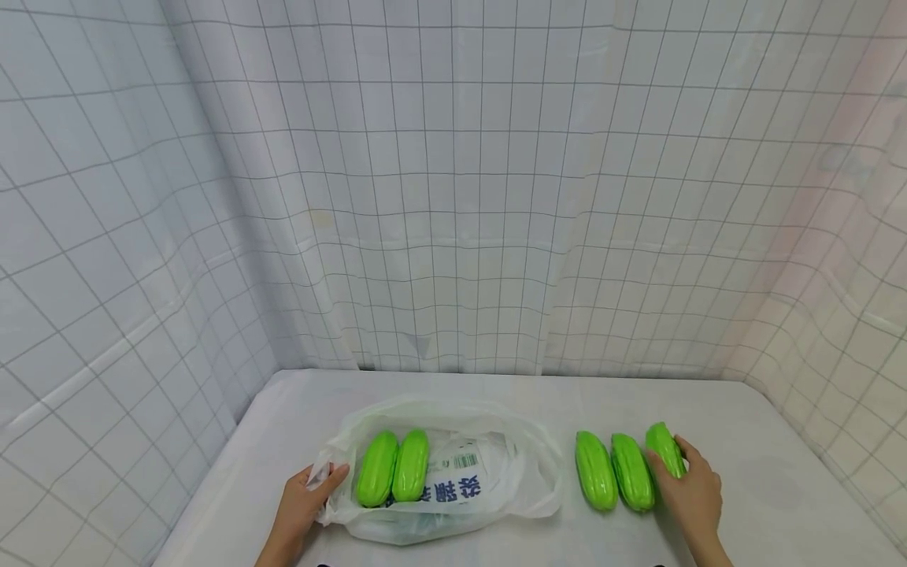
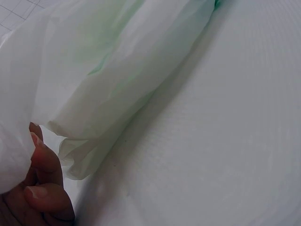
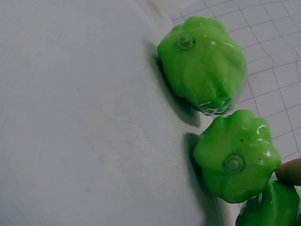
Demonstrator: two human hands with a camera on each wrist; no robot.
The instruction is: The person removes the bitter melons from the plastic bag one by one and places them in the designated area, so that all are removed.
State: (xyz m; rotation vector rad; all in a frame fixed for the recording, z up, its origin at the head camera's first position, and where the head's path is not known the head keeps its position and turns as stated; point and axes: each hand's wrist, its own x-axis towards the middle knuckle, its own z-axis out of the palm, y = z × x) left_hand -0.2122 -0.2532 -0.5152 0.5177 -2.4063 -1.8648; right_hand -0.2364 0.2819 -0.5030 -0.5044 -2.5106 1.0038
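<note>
In the head view, my left hand (image 1: 303,501) pinches the left edge of a white plastic bag (image 1: 496,504) lying with its mouth spread wide. Two oblong bright green vegetable-shaped pieces (image 1: 378,469) lie side by side in the bag's left half. Curled fingers and a fold of the bag (image 2: 80,108) show in the left wrist view. On the right, my right hand (image 1: 690,494) grips the outermost green piece (image 1: 666,450), thumb on one side and fingers on the other. Beside it lie two more such pieces (image 1: 597,471), ridged and glossy, each with a round nub (image 3: 233,163) at its near end.
All of this rests on a white-covered table (image 1: 772,472). White sheeting with a dark grid (image 1: 453,197) hangs behind and along both sides. Blue lettering and a barcode (image 1: 464,461) mark the bag. The bag's right edge lies close to the green row.
</note>
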